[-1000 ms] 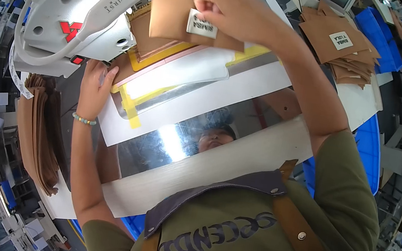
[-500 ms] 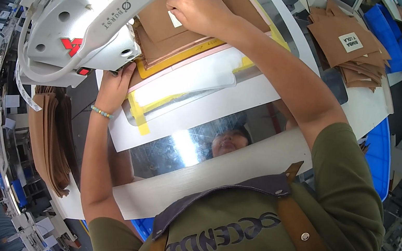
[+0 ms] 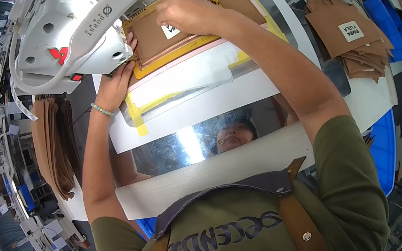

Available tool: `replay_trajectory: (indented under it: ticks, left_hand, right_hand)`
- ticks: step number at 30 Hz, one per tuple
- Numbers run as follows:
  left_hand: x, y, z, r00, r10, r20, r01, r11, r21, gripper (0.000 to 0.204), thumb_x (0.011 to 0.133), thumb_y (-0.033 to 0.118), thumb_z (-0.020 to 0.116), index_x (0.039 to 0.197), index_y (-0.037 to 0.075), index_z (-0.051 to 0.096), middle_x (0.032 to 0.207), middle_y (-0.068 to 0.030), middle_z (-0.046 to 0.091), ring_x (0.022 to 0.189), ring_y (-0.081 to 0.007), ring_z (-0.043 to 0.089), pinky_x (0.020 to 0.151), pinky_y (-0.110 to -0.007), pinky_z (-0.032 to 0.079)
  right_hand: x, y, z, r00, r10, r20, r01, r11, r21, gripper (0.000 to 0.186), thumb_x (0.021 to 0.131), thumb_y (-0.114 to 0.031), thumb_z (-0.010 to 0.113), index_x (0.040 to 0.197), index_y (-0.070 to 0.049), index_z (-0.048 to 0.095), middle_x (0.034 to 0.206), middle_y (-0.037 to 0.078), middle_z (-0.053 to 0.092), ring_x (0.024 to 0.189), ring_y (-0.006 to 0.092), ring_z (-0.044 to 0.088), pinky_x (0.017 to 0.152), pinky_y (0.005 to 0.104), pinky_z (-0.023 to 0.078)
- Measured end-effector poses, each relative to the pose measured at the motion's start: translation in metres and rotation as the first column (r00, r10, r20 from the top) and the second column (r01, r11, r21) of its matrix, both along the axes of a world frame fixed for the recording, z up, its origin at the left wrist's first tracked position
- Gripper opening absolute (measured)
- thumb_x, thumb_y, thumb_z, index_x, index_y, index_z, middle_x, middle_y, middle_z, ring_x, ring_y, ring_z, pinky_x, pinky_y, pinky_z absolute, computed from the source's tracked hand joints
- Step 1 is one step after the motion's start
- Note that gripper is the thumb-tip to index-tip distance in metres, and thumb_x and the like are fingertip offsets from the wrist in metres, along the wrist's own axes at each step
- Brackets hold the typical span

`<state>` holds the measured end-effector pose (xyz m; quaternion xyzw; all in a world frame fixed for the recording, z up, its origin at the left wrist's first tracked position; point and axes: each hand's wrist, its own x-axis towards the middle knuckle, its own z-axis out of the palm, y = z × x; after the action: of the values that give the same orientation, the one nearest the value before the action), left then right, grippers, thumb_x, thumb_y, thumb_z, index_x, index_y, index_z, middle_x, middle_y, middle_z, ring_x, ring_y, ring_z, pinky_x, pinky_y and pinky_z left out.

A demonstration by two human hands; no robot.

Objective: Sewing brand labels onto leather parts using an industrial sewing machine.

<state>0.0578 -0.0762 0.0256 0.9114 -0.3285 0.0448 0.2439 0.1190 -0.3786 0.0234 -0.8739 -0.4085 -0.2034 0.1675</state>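
Note:
A brown panel [image 3: 159, 40] with a white label [image 3: 170, 31] lies inside a yellow frame [image 3: 175, 57] beside the sewing machine head [image 3: 53, 31]. Over the panel's upper part is my right hand [image 3: 184, 13], its fingers curled together; whatever they may pinch is hidden from this side. My left hand [image 3: 114, 83] rests at the frame's left corner, close under the machine head. Its fingers are stretched out along the edge, and some are partly hidden by the machine. A clear plastic sheet [image 3: 192, 79] with yellow tape lies below the frame.
Several labelled brown panels [image 3: 340, 26] are piled at the far right, near blue bins [image 3: 386, 21]. More brown pieces [image 3: 53, 147] hang in a stack at the left. A shiny metal plate [image 3: 165, 149] lies before me. A white control arm [image 3: 105, 16] crosses the machine.
My right hand has shifted slightly left and up. Brown material at the top no longer covers the frame's far edge, and more of the label shows. My left hand stays at the corner.

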Motion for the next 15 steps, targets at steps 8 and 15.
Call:
replay_trajectory:
  ticks: [8, 15]
  left_hand:
    - [0.004, 0.003, 0.001, 0.998, -0.033, -0.051, 0.038, 0.994, 0.107, 0.046, 0.113, 0.021, 0.051, 0.159, 0.016, 0.054, 0.169, -0.0011, 0.047, 0.157, -0.0306, 0.041, 0.132, -0.043, 0.029]
    - [0.009, 0.010, 0.000, 0.998, -0.057, -0.002, 0.057, 0.993, 0.099, 0.044, 0.113, 0.023, 0.053, 0.156, 0.014, 0.058, 0.167, -0.0031, 0.051, 0.153, -0.0298, 0.046, 0.130, -0.042, 0.032]
  right_hand:
    - [-0.006, 0.010, -0.009, 1.000, 0.000, 0.017, -0.001, 0.999, 0.037, 0.011, 0.091, -0.013, 0.070, 0.090, -0.011, 0.080, 0.098, 0.004, 0.074, 0.109, 0.0279, 0.065, 0.094, 0.0411, 0.057]
    - [-0.016, 0.014, -0.007, 0.999, 0.003, 0.033, -0.006, 0.996, 0.085, 0.015, 0.095, -0.018, 0.071, 0.096, -0.010, 0.082, 0.104, 0.004, 0.074, 0.113, 0.0267, 0.067, 0.096, 0.0426, 0.057]
